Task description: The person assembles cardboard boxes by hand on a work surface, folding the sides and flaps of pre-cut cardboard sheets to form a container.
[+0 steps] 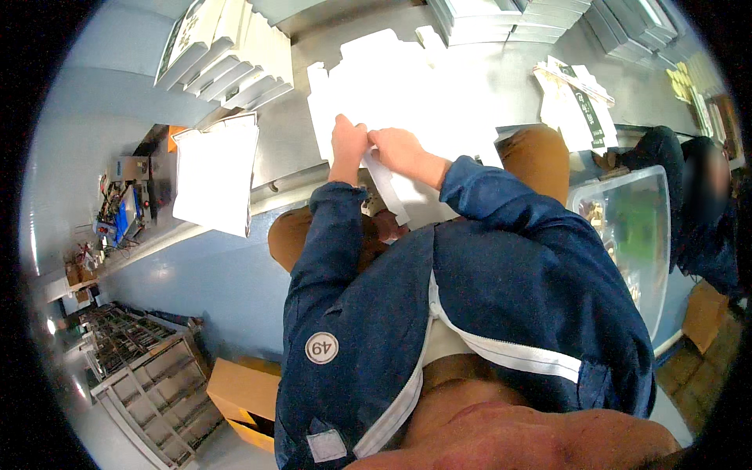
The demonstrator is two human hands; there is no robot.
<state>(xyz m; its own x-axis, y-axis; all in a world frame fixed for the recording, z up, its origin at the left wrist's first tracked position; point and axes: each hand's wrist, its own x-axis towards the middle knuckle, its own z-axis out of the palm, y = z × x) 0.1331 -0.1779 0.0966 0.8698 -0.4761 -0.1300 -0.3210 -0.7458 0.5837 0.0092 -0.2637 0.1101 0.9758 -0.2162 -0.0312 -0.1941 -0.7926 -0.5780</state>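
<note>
A large white unfolded carton blank (392, 86), overexposed in places, spreads over the metal tabletop in front of me. Its near flap (411, 196) slopes down off the table edge toward my lap. My left hand (348, 145) is closed at the blank's near part, thumb and fingers pinching a fold there. Right beside it, my right hand (401, 153) is also closed, its fingertips nearly touching the left ones on the same fold. The exact grip of the fingertips is lost in the glare.
Standing white cartons (227, 55) are at the far left, and more stacks (509, 19) at the back. A white sheet pile (215, 172) overhangs the left edge. Flat white pieces with a dark band (576, 106) lie right. A clear bin (627, 235) of small parts sits beside me, near another person (705, 211).
</note>
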